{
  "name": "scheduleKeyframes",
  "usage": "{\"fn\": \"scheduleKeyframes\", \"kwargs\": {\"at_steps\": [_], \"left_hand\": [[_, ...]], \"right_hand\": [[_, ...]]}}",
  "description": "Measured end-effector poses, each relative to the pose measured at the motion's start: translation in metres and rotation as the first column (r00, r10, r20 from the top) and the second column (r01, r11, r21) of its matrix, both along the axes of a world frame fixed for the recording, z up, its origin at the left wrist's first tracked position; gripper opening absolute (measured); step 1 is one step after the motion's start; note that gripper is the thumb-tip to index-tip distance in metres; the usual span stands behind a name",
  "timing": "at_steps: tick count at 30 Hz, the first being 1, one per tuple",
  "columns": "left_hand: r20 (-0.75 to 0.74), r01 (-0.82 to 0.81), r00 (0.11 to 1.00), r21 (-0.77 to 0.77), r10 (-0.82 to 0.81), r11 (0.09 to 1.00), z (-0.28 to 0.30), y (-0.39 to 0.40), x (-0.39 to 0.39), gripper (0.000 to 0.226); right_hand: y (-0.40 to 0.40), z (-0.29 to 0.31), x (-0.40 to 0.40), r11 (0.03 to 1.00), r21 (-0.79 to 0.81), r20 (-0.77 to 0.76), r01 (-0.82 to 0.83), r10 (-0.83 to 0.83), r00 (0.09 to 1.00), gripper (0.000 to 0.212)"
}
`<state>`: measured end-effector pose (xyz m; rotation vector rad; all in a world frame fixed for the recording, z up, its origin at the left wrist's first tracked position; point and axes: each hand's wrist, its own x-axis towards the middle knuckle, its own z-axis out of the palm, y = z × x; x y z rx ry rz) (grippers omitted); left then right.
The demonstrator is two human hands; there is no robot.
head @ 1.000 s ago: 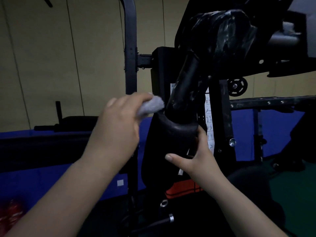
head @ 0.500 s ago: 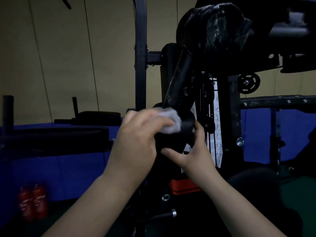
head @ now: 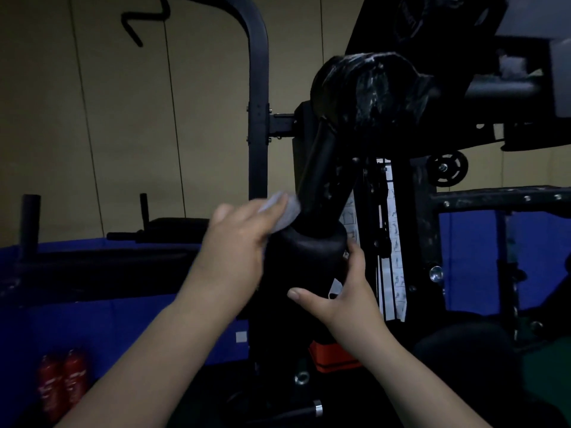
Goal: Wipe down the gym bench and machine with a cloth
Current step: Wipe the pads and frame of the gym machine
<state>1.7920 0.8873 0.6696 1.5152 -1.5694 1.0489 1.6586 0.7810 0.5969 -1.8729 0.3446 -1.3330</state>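
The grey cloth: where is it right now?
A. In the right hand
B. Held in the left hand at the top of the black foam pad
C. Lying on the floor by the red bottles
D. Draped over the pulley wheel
B: the left hand holds the grey cloth against the top edge of the black foam pad, while the right hand grips the pad's side.
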Motion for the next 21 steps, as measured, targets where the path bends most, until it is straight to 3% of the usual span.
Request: {"fn": "scheduleKeyframes", "kwargs": {"at_steps": [2, 5, 8, 11, 13, 16, 17, 21], "left_hand": [[-0.098, -0.087, 0.991, 0.077, 0.095, 0.993, 0.002, 0.006, 0.018, 0.052], [-0.392, 0.031, 0.919, -0.032, -0.041, 0.999, 0.017, 0.009, 0.011, 0.047], [-0.275, 0.224, 0.922, -0.19, -0.271, 0.956, 0.033, -0.002, -0.033, 0.045], [-0.156, 0.258, 0.944, -0.208, -0.292, 0.943, 0.033, -0.026, -0.057, 0.047], [-0.224, 0.19, 0.946, -0.194, -0.233, 0.962, 0.031, -0.042, -0.041, 0.047], [-0.55, 0.348, 0.784, 0.003, -0.289, 0.938, 0.039, -0.044, -0.012, 0.038], [-0.571, 0.374, 0.754, -0.031, -0.324, 0.927, 0.044, -0.041, -0.01, 0.036], [-0.378, 0.417, 0.77, -0.31, -0.514, 0.854, 0.051, -0.028, -0.044, 0.038]], "right_hand": [[-0.001, -0.001, 0.001, 1.0, 0.014, 0.0, -0.005, 0.005, 1.0, 0.09], [-0.001, -0.002, 0.002, 0.999, 0.034, -0.005, -0.014, 0.014, 1.0, 0.096], [-0.004, -0.006, 0.005, 0.999, 0.018, 0.004, 0.028, -0.028, 1.0, 0.103], [-0.007, -0.007, 0.009, 0.999, 0.025, 0.005, 0.035, -0.035, 0.999, 0.106], [-0.008, -0.007, 0.009, 0.999, 0.032, 0.0, 0.038, -0.038, 0.999, 0.105], [-0.007, -0.006, 0.007, 0.998, 0.056, 0.0, 0.018, -0.018, 1.0, 0.099], [-0.007, -0.007, 0.007, 0.998, 0.055, -0.004, 0.015, -0.015, 1.0, 0.098], [-0.011, -0.008, 0.009, 0.998, 0.05, 0.006, 0.033, -0.033, 0.999, 0.099]]}}
